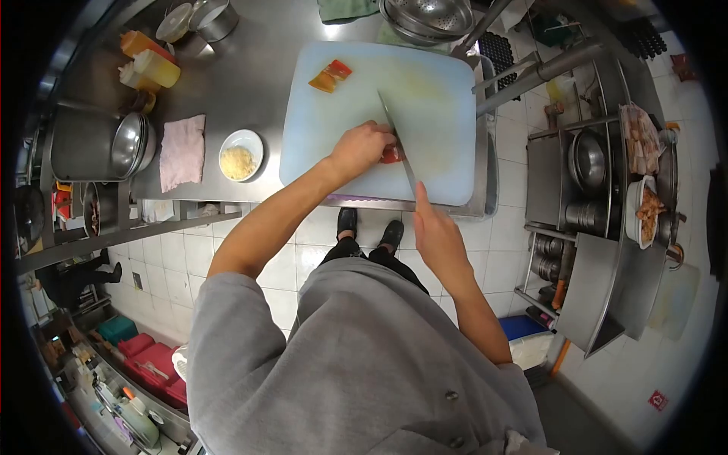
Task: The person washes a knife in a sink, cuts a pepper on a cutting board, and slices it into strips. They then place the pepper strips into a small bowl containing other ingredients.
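My right hand (440, 231) is closed round the handle of a kitchen knife (396, 135), its blade pointing away from me across a pale cutting board (440, 98). Curled fingers of my left hand (364, 147) hold a red pepper piece (390, 156) down on the board, right beside the blade. Most of that piece is hidden by the fingers and the knife. Toward the board's far left corner lie more pepper pieces (331, 76), red and orange-brown.
Left of the board are a white bowl of chopped pale yellow food (238, 158), a pink cloth (182, 153) and squeeze bottles (158, 68). A metal colander (429, 17) sits behind the board. Shelving with pans (586, 161) stands at the right.
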